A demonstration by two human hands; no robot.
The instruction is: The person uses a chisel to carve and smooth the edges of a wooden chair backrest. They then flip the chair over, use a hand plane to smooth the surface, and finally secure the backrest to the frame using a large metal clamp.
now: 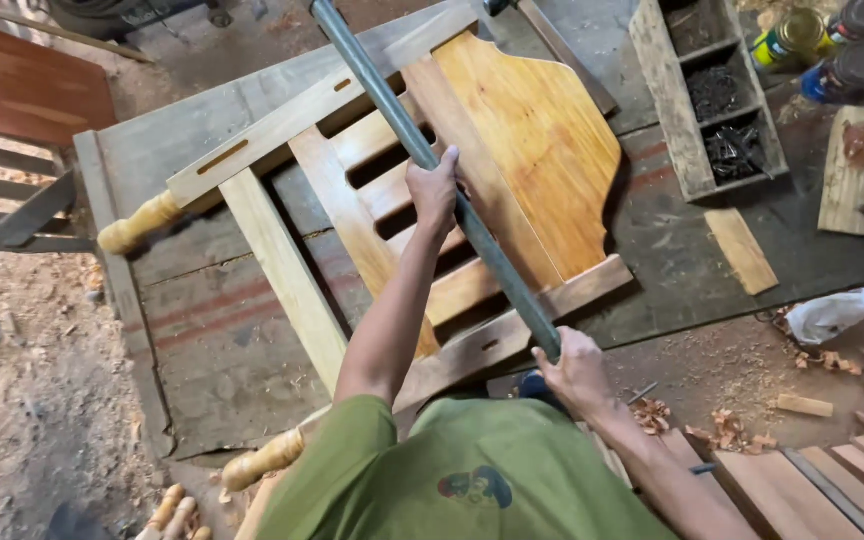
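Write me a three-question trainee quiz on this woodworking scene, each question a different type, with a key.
1. True or false: both the left hand and the right hand grip the long metal bar.
2. What does the bar lie across?
A. a stack of bricks
B. a wooden bed-end frame
C. a plastic tub
3. Fill in: the wooden tray at the upper right is split into compartments that hold dark ____.

Key:
1. True. The left hand holds the bar farther up, the right hand at its near end.
2. B. The frame lies flat on the workbench.
3. Nails, or similar small hardware; too small to tell exactly.
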